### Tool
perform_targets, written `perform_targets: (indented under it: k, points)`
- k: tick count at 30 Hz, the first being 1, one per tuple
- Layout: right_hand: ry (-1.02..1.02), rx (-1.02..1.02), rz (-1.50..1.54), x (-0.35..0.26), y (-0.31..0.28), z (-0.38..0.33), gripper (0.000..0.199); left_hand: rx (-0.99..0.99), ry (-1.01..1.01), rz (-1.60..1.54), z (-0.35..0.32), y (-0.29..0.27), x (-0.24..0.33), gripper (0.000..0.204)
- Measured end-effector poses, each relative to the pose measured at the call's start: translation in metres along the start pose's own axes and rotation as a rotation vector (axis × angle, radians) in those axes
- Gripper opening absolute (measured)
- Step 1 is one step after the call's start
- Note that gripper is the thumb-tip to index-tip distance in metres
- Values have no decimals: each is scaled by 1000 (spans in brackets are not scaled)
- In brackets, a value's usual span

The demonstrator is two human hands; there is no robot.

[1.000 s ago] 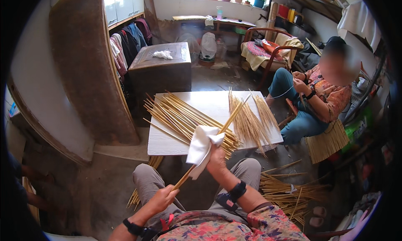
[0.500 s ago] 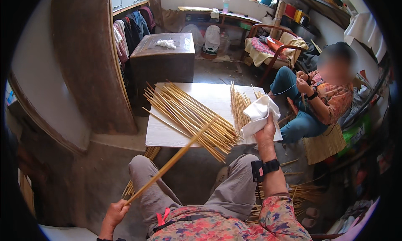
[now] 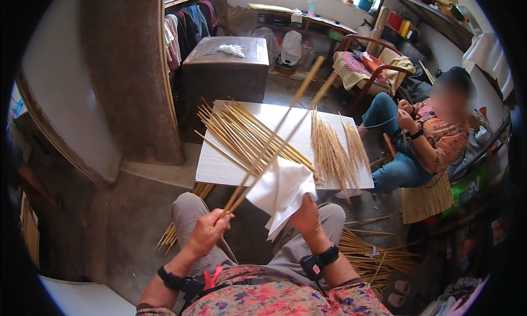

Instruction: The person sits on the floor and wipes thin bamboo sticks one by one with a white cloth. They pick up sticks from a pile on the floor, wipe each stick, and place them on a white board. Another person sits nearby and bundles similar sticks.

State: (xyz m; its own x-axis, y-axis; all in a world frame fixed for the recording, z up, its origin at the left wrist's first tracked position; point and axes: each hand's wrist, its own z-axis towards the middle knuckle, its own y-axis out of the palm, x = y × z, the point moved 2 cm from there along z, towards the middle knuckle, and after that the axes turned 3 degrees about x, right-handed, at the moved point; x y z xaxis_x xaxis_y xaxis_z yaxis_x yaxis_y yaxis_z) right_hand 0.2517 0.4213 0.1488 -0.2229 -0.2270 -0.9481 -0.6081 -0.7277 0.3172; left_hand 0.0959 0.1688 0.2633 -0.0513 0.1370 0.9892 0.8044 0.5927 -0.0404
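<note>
My left hand, low in front of my lap, is closed around the lower ends of two long straw-coloured stalks. They slant up and away to the right, spreading apart toward their far tips. A white cloth hangs from my right hand, which grips it with fingers partly hidden. The cloth's upper left edge is against or just beside the stalks; contact is unclear. Beyond, a pile of similar stalks lies across the low white table. Feathery dried grass heads lie at its right side.
At right a seated person works a thin cord with both hands. More stalks lie on the floor at my right, near pink slippers. Behind the table stand a dark chest and a wooden armchair.
My left hand has risen and moved right with the stalks, which now show as two. The right hand has brought the cloth from the table's right end down and left, close to the stalks.
</note>
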Motion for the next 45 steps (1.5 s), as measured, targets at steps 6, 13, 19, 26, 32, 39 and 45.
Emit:
perform_targets:
  k: [6, 13, 19, 26, 32, 39, 45]
  points:
    - [296, 38, 297, -19, 108, -36, 23, -16, 263, 483, 23, 35, -6, 15]
    - [287, 79, 517, -10, 135, -32, 28, -142, 202, 241, 25, 43, -30, 23]
    - [163, 212, 444, -20, 128, -9, 33, -366, 169, 466, 2, 17, -50, 25]
    - [-146, 405, 404, -89, 26, 62, 45, -280, 84, 545, -65, -42, -53, 20]
    - [-152, 514, 345, -123, -139, 89, 46, -169, -157, 558, -111, -112, -59, 20]
    - [-185, 344, 91, -116, -6, 45, 39, 146, -54, 252, -71, -86, -26, 32]
    - [278, 54, 373, -46, 105, -4, 29, 152, 75, 112, -13, -37, -28, 29]
